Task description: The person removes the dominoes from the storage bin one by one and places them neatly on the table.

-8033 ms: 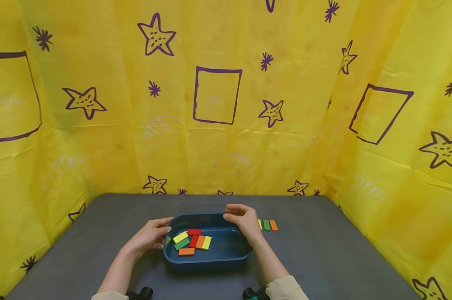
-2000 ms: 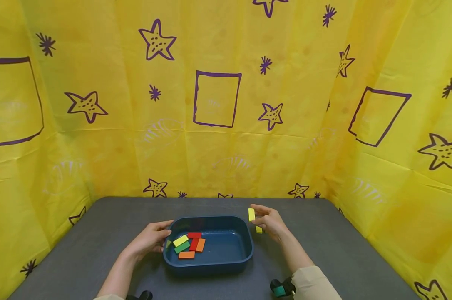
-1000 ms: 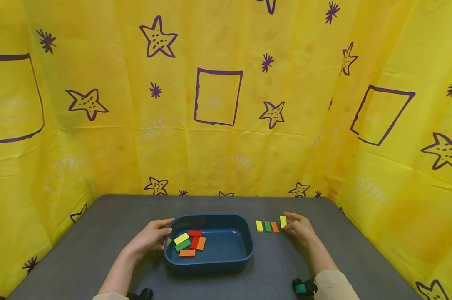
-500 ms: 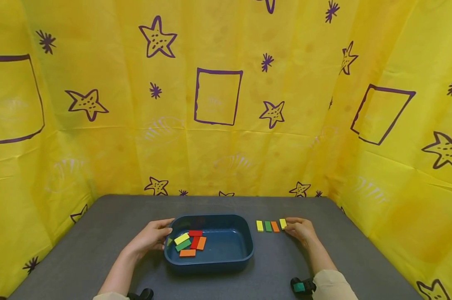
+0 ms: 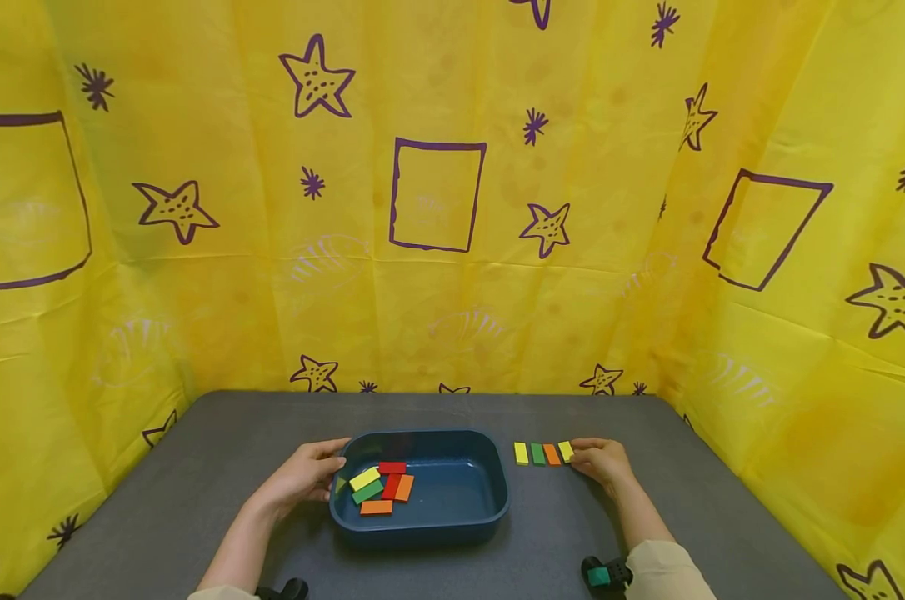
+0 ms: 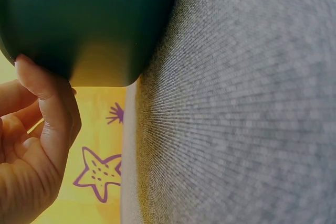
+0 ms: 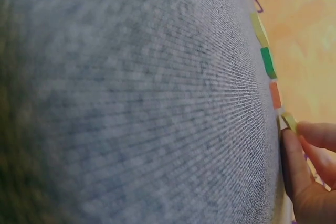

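I see the right hand [image 5: 601, 460] down on the worktop [image 5: 197, 467], its fingers [image 7: 294, 156] pinching or touching the yellow block [image 5: 566, 451] at the near end of a row. From the wrist view the thumb and a fingertip close on that block; grip looks narrow, and the block seems to sit on the cloth already, though I can't tell if it's let go.

Just past the fingertips, going away from them toward the tray: orange block [image 5: 551, 454], green block [image 5: 537, 453], second yellow block [image 5: 521, 452], side by side w/ small gaps.

Left hand [image 5: 302, 477] curls round the left rim of the blue tray [image 5: 460, 523], thumb on the outside wall, steadying it.

Inside the tray, close to the left fingers, a loose pile [image 5: 381, 487]: yellow, green, 2 red, 2 orange, plus a sliver of olive by the rim, as far as I can count.

Progress, my read: 4 blocks laid out in the row, approx. 6–7 left in the tray. So under half done, if the row is where they all go.
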### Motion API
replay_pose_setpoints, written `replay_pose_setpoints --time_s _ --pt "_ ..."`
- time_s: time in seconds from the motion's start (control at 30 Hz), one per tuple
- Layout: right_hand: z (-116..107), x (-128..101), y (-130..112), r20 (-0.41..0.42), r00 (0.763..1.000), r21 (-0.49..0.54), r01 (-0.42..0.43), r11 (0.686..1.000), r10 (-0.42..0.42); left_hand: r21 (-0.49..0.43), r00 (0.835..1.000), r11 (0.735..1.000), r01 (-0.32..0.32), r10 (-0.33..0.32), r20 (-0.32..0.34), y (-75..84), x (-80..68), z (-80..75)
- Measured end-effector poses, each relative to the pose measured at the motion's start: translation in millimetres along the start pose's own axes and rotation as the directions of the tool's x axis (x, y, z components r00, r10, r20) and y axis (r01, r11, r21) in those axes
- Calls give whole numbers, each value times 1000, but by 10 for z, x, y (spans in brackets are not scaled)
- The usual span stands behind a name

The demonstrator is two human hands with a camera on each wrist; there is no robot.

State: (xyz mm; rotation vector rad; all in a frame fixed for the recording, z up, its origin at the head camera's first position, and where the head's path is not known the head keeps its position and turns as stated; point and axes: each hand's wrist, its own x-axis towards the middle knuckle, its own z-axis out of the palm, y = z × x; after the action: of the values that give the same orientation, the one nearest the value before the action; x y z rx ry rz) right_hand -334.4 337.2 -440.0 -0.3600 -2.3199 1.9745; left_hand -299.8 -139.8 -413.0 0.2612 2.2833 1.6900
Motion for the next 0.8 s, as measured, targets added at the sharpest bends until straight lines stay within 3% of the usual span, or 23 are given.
replay_pose_setpoints --time_s 0.37,0.63,0.8 --pt "-13 -19 -11 -34 999 -22 2 1000 -3 -1 1000 1000 6 -6 -13 9 -2 3" --pt "-49 -28 -16 -64 998 -103 -3 995 -4 0 1000 1000 2 -2 -8 7 -1 0" --pt "-78 -35 -1 -67 998 -85 -6 996 0 4 1000 1000 2 -1 -7 4 0 1"
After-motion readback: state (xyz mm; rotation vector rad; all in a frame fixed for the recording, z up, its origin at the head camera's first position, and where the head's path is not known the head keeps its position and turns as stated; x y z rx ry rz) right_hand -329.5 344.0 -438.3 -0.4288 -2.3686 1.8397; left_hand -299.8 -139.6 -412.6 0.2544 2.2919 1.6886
